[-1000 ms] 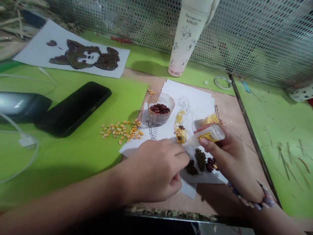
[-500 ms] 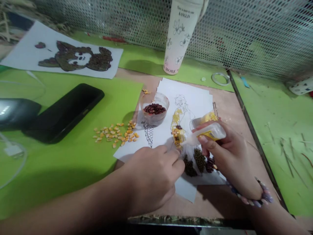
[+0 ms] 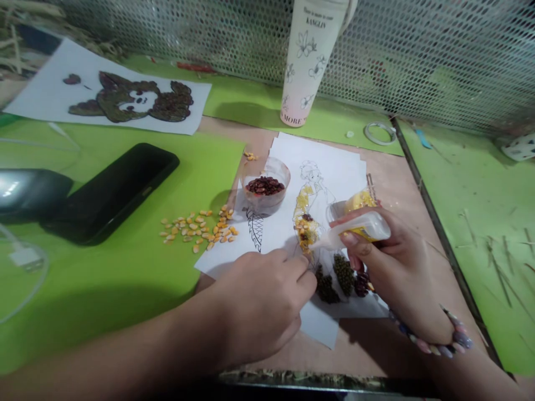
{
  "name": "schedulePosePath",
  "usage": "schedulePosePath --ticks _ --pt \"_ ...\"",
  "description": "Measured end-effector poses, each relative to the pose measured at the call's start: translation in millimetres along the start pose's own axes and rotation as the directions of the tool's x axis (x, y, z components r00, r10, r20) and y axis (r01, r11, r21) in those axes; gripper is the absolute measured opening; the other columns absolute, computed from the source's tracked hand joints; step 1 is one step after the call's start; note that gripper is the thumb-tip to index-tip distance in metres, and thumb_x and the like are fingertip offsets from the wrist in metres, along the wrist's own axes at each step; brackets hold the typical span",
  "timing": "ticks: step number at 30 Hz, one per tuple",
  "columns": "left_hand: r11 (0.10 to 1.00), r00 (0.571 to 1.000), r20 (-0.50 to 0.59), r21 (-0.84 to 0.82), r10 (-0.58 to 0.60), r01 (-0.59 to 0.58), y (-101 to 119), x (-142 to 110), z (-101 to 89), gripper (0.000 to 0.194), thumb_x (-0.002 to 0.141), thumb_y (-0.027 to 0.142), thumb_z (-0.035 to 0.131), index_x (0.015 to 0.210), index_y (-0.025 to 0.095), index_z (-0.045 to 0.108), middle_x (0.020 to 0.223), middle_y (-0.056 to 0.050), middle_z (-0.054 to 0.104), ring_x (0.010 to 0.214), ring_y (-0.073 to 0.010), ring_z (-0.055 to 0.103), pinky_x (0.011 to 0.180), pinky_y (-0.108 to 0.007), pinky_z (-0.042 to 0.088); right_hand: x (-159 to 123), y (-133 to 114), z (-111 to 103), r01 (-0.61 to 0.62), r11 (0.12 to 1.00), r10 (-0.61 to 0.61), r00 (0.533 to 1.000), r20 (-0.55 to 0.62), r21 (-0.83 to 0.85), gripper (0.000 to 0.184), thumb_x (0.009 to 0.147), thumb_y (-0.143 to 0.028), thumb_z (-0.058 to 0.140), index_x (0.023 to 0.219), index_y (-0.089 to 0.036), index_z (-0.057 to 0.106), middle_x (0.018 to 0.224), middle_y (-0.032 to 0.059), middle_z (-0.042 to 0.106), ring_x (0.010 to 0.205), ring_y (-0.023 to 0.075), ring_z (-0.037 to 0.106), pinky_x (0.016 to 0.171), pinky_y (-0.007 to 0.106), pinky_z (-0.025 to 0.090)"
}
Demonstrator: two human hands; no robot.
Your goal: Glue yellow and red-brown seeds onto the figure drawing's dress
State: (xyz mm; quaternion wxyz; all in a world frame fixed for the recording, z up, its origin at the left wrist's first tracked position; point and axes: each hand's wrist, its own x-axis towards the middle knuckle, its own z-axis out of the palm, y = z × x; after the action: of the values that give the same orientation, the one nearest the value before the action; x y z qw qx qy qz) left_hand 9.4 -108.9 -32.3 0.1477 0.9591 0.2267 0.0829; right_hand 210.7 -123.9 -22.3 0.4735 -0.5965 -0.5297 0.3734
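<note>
My right hand (image 3: 393,256) grips a glue bottle (image 3: 365,227) with a white body and yellow label. Its nozzle points down-left at a line drawing of a figure (image 3: 311,172) on white paper (image 3: 288,147). Corn kernels and a few dark beans cover part of the figure's garment (image 3: 304,220). Just left of the nozzle, my left hand (image 3: 267,295) rests on the paper with fingers curled together; what its fingertips hold, if anything, is hidden. Dark green beans (image 3: 343,274) and dark red beans (image 3: 361,284) lie on the paper between my hands.
A clear cup of red beans (image 3: 266,186) stands on the paper, beside loose corn kernels (image 3: 198,225). A tub of yellow kernels (image 3: 355,203) sits behind my right hand. Around them are a black phone (image 3: 112,192), a tumbler (image 3: 307,67), a tape roll (image 3: 379,133) and a bean picture (image 3: 137,103).
The nozzle has shifted left and up onto the kernel-covered garment, and my left hand has drawn slightly left and down. The whole view has also shifted a little.
</note>
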Motion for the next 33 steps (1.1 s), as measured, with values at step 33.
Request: schedulePosePath --ticks 33 --pt "1.0 0.998 0.067 -0.005 -0.015 0.016 -1.7 0.8 -2.4 0.005 0.081 0.017 0.055 0.085 0.02 0.056 0.098 -0.005 0.07 0.073 -0.0222 0.061 0.047 -0.032 0.034 -2.2 1.8 1.2 -0.032 0.999 0.03 0.999 -0.031 -0.041 0.014 0.079 -0.032 0.076 0.077 -0.02 0.069 0.044 -0.0069 0.051 0.034 0.0066 0.042 0.031 0.02 0.027"
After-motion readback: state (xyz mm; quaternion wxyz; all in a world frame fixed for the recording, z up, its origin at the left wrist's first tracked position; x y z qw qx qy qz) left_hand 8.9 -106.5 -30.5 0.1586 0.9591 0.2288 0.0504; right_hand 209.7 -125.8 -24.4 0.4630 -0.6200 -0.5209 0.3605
